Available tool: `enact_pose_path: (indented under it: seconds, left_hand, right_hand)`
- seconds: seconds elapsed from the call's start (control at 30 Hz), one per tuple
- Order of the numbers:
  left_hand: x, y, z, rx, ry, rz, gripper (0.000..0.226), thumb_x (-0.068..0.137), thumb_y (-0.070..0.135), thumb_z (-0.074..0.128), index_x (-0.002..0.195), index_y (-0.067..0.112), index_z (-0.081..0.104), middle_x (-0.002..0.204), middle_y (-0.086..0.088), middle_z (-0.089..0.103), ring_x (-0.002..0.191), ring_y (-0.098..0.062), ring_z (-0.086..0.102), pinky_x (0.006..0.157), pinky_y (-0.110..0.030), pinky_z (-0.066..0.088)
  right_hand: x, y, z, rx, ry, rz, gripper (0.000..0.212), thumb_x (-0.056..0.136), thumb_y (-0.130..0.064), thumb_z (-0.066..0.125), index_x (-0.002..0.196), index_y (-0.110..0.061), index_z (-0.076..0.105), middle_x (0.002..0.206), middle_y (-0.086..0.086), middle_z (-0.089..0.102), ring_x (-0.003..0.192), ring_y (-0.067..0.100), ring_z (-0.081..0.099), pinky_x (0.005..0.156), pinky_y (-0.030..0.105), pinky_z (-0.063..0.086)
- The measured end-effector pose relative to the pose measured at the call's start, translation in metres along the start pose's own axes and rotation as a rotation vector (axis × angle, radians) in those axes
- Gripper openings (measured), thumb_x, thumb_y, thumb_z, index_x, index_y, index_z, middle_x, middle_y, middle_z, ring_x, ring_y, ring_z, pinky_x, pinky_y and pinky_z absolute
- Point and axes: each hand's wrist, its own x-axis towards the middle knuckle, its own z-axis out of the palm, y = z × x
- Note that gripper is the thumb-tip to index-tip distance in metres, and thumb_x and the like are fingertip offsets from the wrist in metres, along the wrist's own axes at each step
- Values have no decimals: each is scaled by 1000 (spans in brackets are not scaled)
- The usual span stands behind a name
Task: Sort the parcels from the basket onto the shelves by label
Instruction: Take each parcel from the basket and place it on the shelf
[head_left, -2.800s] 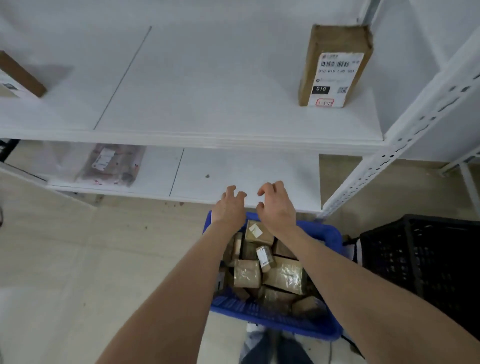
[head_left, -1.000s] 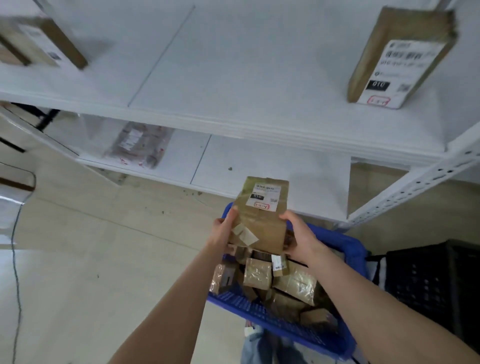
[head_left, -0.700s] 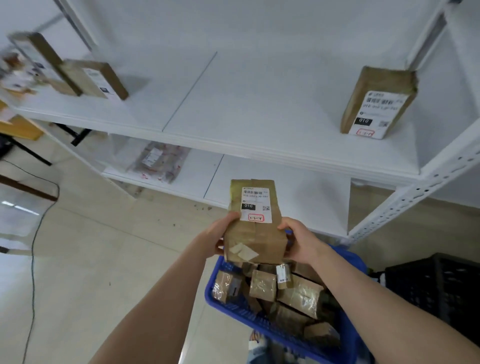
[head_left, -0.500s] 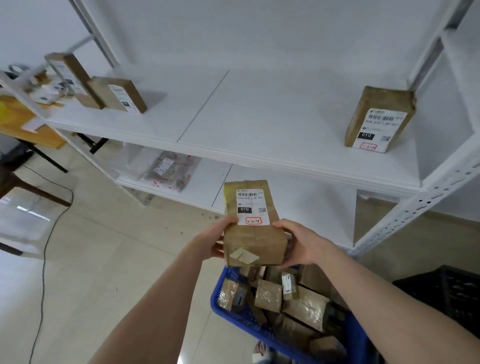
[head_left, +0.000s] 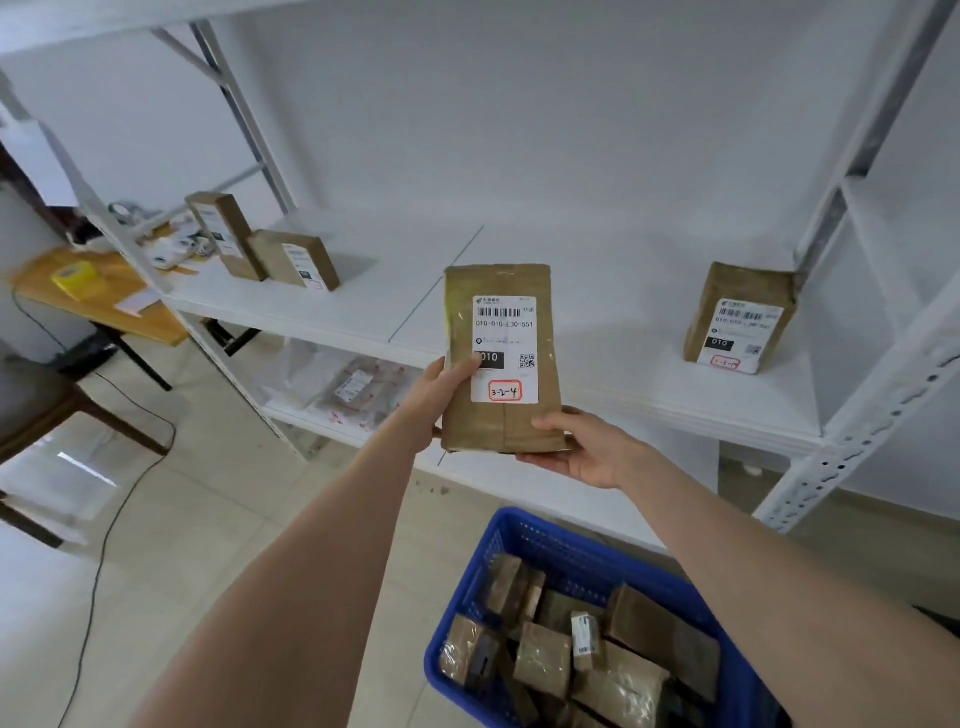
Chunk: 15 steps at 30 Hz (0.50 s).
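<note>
— Where is the brown parcel (head_left: 501, 358)?
— Upright in the air, in front of the middle shelf (head_left: 597, 291), well clear of the blue basket (head_left: 524, 527) of packages below.
— And the grip?
— The left hand (head_left: 441, 387) pinches its left edge, thumb across the label (head_left: 506, 348) (3-2-4 in a red box). The right hand (head_left: 582, 447) cups the lower right corner, thumb on the front.
— And on the shelf?
— One boxed parcel (head_left: 740, 317) stands at the right end and a pair of boxes (head_left: 293, 258) at the left.
</note>
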Motion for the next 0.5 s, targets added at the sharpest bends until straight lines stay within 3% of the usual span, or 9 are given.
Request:
enact_pose_path:
  seconds: [0.2, 0.33, 0.43, 0.5]
  left_hand:
    - [-11, 21, 5, 10, -6, 63, 48, 86, 51, 60, 126, 25, 53, 108, 3, 68, 100, -19, 62, 88, -44, 48]
    - [-17, 36, 7, 26, 10, 93, 49, 85, 51, 60, 125, 24, 54, 109, 2, 68, 101, -21, 63, 89, -44, 49]
    - [-24, 52, 6, 46, 31, 145, 69, 80, 56, 61, 139, 25, 41, 120, 2, 65, 105, -20, 62, 85, -41, 49]
    - [-29, 68, 5, 34, 62, 205, 79, 82, 54, 62, 147, 26, 27, 131, 1, 57, 111, -21, 57, 91, -44, 46]
  right_hand:
    - [-12, -18, 4, -7, 1, -57, 39, 82, 4, 65, 119, -7, 55, 122, 22, 58, 110, 37, 61, 91, 46, 54]
    - [-19, -26, 9, 4, -1, -108, 46, 82, 4, 64, 126, -5, 51, 124, 22, 58, 111, 36, 60, 80, 42, 59]
    - [-25, -33, 15, 34, -21, -151, 45, 84, 3, 64, 126, -4, 52, 125, 23, 59, 107, 36, 62, 80, 41, 59]
    - [-29, -39, 18, 25, -29, -172, 45, 84, 3, 64, 126, -4, 53, 124, 22, 59, 103, 34, 63, 81, 40, 59]
